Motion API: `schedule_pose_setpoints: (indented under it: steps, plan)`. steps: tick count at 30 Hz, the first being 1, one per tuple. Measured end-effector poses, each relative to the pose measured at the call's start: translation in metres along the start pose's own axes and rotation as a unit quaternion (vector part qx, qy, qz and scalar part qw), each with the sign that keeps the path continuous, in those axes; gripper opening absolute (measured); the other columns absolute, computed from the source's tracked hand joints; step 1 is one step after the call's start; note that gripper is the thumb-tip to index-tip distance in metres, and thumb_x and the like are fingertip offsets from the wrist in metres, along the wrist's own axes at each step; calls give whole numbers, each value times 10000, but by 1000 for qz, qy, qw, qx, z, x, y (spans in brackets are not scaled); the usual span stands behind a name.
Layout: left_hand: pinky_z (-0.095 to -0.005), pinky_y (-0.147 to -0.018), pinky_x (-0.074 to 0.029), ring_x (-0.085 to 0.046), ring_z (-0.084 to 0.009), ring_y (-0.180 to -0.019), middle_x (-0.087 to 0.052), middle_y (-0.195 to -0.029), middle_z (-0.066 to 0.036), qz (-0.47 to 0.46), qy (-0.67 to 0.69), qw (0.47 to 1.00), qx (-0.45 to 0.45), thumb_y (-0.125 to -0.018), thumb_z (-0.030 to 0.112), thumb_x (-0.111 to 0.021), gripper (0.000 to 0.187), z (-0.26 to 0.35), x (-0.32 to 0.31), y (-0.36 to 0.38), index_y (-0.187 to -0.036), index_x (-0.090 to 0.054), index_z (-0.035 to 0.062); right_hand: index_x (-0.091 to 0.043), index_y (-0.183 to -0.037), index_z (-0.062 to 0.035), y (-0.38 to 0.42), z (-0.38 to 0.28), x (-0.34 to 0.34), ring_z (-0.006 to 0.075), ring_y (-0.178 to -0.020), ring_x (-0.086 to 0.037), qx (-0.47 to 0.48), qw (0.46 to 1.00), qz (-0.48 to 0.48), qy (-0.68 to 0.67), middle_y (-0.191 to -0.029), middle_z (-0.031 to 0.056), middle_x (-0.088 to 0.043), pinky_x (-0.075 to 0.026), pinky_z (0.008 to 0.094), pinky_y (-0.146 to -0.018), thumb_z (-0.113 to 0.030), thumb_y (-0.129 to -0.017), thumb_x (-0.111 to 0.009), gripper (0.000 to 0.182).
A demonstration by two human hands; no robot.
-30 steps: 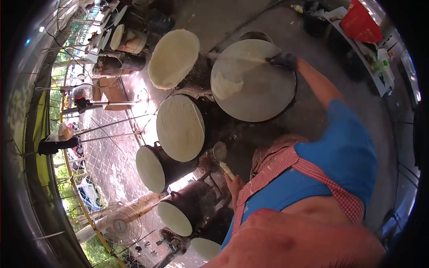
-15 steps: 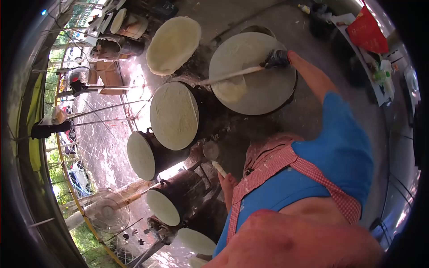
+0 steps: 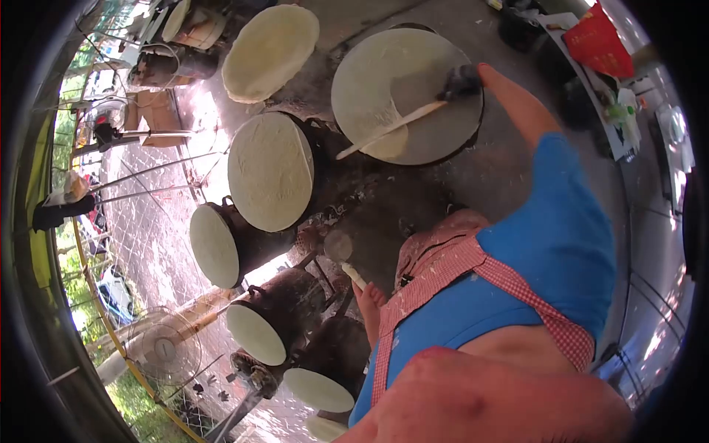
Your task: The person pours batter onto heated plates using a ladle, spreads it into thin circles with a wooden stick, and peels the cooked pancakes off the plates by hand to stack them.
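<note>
Right hand point(image 3: 461, 83) (dark-gloved) clamped on wooden stick point(image 3: 399, 127) over large griddle point(image 3: 447, 129); left hand point(image 3: 371, 299), seemingly, closed round ladle point(image 3: 354, 276).

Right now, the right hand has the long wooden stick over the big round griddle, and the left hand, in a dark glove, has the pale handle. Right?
Not quite: the left hand on the pale handle is bare, as the head view shows. The rest is right: the right hand holds the long wooden stick over the big round griddle.
</note>
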State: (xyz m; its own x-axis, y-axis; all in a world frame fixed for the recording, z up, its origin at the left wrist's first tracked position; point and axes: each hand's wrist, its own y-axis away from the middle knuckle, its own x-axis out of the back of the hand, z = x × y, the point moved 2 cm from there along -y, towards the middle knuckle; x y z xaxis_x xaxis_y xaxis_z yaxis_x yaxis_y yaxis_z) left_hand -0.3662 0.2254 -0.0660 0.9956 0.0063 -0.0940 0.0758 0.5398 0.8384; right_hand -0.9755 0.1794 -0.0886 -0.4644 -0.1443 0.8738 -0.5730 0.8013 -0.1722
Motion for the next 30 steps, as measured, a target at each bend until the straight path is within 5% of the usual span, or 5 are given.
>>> schedule_pose_setpoints:
  steps: [2,10,16,23,30]
  plan:
    - [-208,-330,-221,-284,-84,-384,-272,-549,9,-21,7,1000,-6,-780,13,-436,601,-1,16,-4,-1249,-204,309,-565,-1040,-121,61,-64,19,126,-531,-488,-490,813,-174,-262,-690,26,-567,-409,262,-492,-146,-799,-480,257]
    - [-203,-273,-223,-267,-75,-333,-249,-487,26,-203,-33,978,24,-768,43,-459,417,15,84,-56,-1100,-324,256,-544,-1071,-121,45,-379,-150,166,-719,-513,-606,784,-17,-131,-849,57,-567,-407,297,-623,-199,-810,-430,295]
    - [-168,-276,-206,-248,-44,-345,-256,-504,40,-320,140,921,171,-815,48,-411,348,32,89,-33,-1087,-351,256,-547,-1052,-121,-38,-261,-292,224,-834,-546,-542,731,358,207,-956,103,-582,-426,354,-729,-252,-829,-405,296]
    - [-173,-274,-229,-254,-42,-355,-262,-515,32,-394,86,912,82,-848,77,-372,334,46,112,26,-1122,-389,267,-550,-1049,-168,-8,-325,-186,323,-715,-567,-600,565,479,-302,-834,156,-587,-447,404,-646,-278,-776,-458,308]
    - [-186,-295,-202,-228,-49,-355,-257,-516,41,-356,196,896,176,-864,104,-370,210,21,113,29,-656,-380,128,-553,-987,-142,-66,-324,-171,339,-820,-546,-638,717,276,56,-898,158,-577,-427,420,-705,-370,-836,-359,335]
